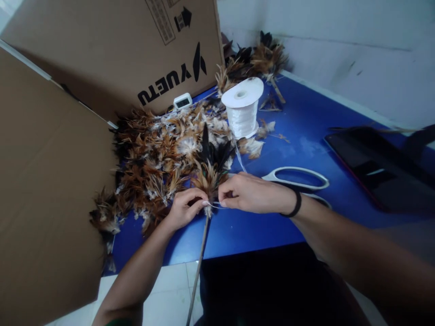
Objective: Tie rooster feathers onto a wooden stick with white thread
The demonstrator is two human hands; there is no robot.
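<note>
A thin stick carries a tuft of brown and black feathers at its upper end and reaches down past the table's front edge. My left hand pinches a white string at the base of the tuft. Just to the right, my right hand is closed with finger and thumb on the same white string, which stretches between both hands. Behind them stands a spool of white ribbon, one strand hanging toward my right hand. White-handled scissors lie beside my right wrist, their blades hidden.
Loose brown feathers cover the left of the blue table. Cardboard boxes wall off the left and back. A small white digital device sits by the box. A dark tablet-like device lies right; feather bundles lie at the back.
</note>
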